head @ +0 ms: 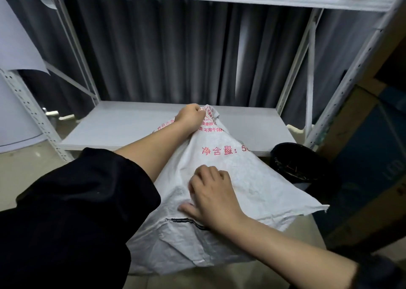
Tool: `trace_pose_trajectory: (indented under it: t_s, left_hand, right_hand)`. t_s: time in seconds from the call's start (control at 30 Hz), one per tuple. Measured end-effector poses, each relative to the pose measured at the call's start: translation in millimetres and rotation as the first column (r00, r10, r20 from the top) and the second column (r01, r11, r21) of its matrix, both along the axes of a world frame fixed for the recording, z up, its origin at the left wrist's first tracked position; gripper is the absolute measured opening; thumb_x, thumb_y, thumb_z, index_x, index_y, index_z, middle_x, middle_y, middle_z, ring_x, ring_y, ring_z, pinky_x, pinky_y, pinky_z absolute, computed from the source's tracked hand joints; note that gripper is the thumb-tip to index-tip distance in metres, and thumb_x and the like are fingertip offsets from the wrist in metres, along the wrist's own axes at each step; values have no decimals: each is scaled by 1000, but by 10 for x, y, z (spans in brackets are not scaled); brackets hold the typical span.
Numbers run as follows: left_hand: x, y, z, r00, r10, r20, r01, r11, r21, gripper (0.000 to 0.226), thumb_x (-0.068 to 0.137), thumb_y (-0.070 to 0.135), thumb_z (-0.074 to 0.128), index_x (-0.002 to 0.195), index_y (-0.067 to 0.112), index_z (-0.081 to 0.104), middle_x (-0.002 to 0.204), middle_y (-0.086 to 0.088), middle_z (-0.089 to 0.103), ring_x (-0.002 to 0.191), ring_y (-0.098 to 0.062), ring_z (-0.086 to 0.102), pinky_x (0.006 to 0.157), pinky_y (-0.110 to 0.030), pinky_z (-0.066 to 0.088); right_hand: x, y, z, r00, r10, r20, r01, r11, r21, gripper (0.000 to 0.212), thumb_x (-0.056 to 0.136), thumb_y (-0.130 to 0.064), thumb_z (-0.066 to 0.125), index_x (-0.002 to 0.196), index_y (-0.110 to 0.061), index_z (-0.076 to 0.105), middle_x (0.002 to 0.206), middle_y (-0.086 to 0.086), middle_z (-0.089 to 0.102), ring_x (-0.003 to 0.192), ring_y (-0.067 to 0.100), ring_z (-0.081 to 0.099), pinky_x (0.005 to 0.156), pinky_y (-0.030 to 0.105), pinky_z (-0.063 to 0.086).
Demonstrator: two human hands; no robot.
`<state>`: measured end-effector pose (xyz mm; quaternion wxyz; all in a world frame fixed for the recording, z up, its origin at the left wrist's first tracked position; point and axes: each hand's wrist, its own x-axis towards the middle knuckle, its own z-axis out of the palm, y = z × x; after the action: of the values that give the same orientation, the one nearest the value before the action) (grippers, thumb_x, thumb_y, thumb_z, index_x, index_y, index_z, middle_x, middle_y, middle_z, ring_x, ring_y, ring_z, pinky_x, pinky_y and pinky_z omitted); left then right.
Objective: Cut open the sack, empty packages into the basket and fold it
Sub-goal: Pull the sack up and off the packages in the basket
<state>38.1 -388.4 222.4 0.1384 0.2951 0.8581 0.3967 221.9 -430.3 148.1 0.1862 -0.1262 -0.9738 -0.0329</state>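
Below shelf, on floor: white woven sack (219, 200), looks limp, prob already emptied
Left hand (190, 117): fingers curled, pinching sack's top edge, lifted to pull cloth taut
Right hand (212, 195): fingers bent, thumb spread, pressing on sack's middle, likely to pin a crease for folding
Bin (301, 163): black, just right of sack
Basket, packages: not in view
Risk: slick weave may slip w/o firm press

A white metal shelf rack (153, 123) is seen before a dark grey curtain (167, 51). A black bin (303, 165) is placed beside cardboard boxes (362, 161) at the right.
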Motion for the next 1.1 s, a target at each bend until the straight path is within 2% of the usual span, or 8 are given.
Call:
trace_pose_trajectory:
  t_s: [0.2,0.3,0.53,0.67,0.8,0.87,0.97,1.1]
  left_hand:
    - [-119,-35,49,999,0,40,-3,997,78,25,89,27,46,66,22,37,67,3,43,73,-21,42,66,-31,35]
    - [-83,-121,83,993,-116,0,116,993,0,17,89,38,49,96,23,51,103,1,57,96,-22,56,90,-39,46]
    - [3,-522,400,894,-393,-216,331,903,-272,57,90,55,48,135,21,41,136,-7,43,124,-24,47,103,-39,39]
    - [-12,-762,562,850,-500,-166,408,825,-392,92,74,53,72,147,22,25,147,2,33,134,-18,38,110,-36,33]
    - [-50,-920,446,801,-514,-307,111,632,-767,128,59,60,78,151,28,-5,157,-1,16,140,-27,32,109,-43,32]
    - [-82,-924,384,792,-459,-402,-22,637,-771,107,68,49,75,148,20,11,150,-7,30,132,-29,42,96,-41,38]
    - [-198,-862,404,636,-390,-666,-110,808,-579,24,90,20,50,113,14,45,119,-9,60,103,-31,59,67,-32,36]
    - [-332,-839,538,576,-206,-791,-75,950,-302,11,96,20,38,103,12,43,96,-13,65,85,-37,61,60,-34,32]
  right_hand:
    - [-71,100,-45,990,117,-82,-119,993,-16,24,82,-43,48,72,-23,55,75,-4,55,70,22,54,58,30,37]
    - [-152,280,118,988,109,-113,-128,976,-174,20,89,-36,49,79,-20,52,83,2,54,79,28,54,63,36,41]
    - [-458,700,843,983,-134,-122,115,983,-146,31,101,-35,32,118,-15,47,108,13,66,91,40,61,66,40,37]
    - [-657,987,943,970,-243,-26,230,943,-241,24,100,-33,28,96,-13,41,96,17,65,83,37,56,63,37,31]
    - [-754,1137,1111,958,-282,-44,249,902,-353,22,99,-31,30,90,-13,40,91,16,60,78,35,49,65,38,33]
    - [-777,1208,1262,956,-289,-54,246,886,-393,21,97,-32,32,87,-14,39,91,12,57,78,33,46,67,37,34]
    - [-786,1286,1441,955,-272,-118,205,892,-404,22,95,-33,37,86,-14,43,84,5,56,79,33,50,66,36,33]
    - [-685,1419,1467,965,-201,-167,70,814,-576,37,88,-54,52,95,-18,50,77,-8,56,79,20,56,67,35,39]
